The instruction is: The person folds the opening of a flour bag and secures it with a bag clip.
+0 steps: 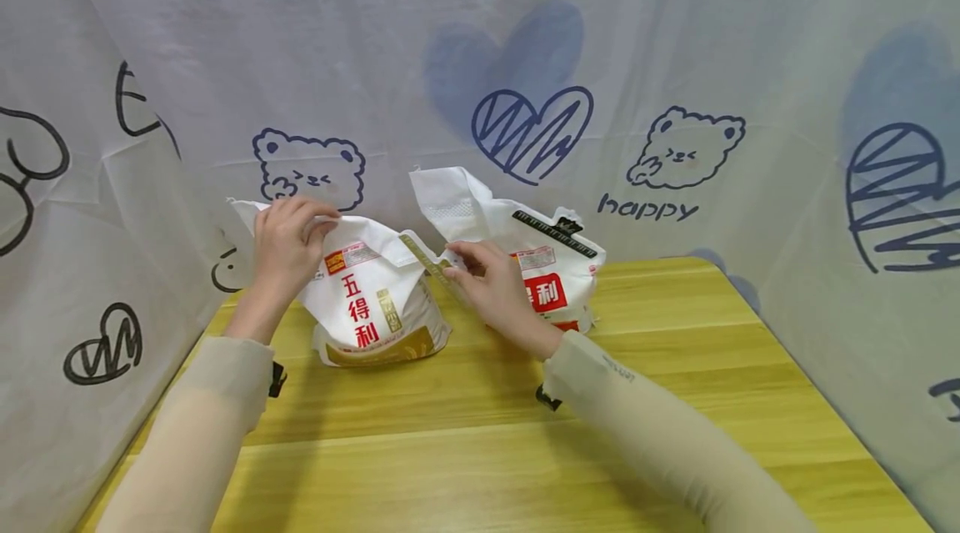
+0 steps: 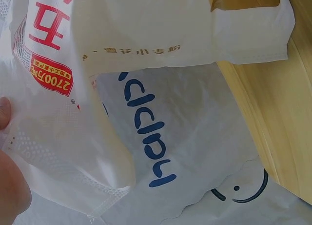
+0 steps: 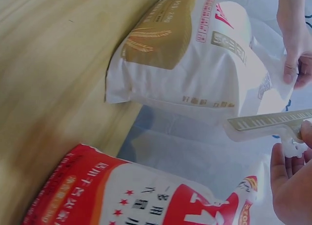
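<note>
A white flour bag [image 1: 360, 299] with red lettering and a gold base band stands on the left of the table. My left hand [image 1: 288, 241] pinches its loose top near the left corner; in the left wrist view, the thumb and part of a finger show at the left edge beside the white plastic [image 2: 58, 152]. In my right hand [image 1: 498, 283] is a gold toothed bag clip [image 1: 423, 258] with a whitish pouring spout, held by its spout end. The right wrist view shows the clip [image 3: 263, 121] beside the bag's top; whether it grips the plastic, I cannot tell.
A second flour bag [image 1: 543, 291], white and red, stands behind my right hand with a black clip [image 1: 555, 233] across its top. The wooden table [image 1: 420, 450] extends in front. A white cloth [image 1: 660, 41] with printed hearts and bears hangs behind and at the sides.
</note>
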Demonstrator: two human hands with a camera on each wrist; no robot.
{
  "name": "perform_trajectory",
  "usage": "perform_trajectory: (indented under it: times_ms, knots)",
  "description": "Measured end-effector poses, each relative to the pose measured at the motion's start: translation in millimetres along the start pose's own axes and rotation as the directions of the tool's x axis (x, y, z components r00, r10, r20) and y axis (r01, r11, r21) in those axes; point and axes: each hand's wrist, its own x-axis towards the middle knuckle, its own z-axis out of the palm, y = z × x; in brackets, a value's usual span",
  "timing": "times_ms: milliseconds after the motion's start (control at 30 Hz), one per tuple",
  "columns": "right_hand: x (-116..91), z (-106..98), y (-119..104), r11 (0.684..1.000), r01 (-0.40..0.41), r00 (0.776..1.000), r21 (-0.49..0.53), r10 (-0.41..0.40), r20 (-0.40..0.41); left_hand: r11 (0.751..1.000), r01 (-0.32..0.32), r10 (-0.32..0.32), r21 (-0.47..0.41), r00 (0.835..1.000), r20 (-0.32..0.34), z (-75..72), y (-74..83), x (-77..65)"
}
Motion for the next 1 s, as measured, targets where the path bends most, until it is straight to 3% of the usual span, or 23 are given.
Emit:
perform_trajectory:
  times_ms: [433, 767, 1000]
  knots:
    - [29.7, 7.9, -14.7, 0.999, 0.041, 0.998, -0.020, -0.040, 0.039, 1.000, 0.017, -0.017, -0.010, 1.000, 0.004, -0.2, 2.0, 0.7]
    - [55.9, 16.6, -23.2, 0.999, -0.008, 0.995, -0.035, 0.011, 0.100, 1.000, 0.009, -0.009, -0.015, 1.000, -0.004, -0.5, 0.5, 0.6]
    - [72.9, 22.5, -24.2, 0.997, -0.033, 0.996, -0.072, 0.039, 0.081, 1.000, 0.001, -0.001, -0.012, 1.000, -0.018, 0.7, -2.6, 0.4]
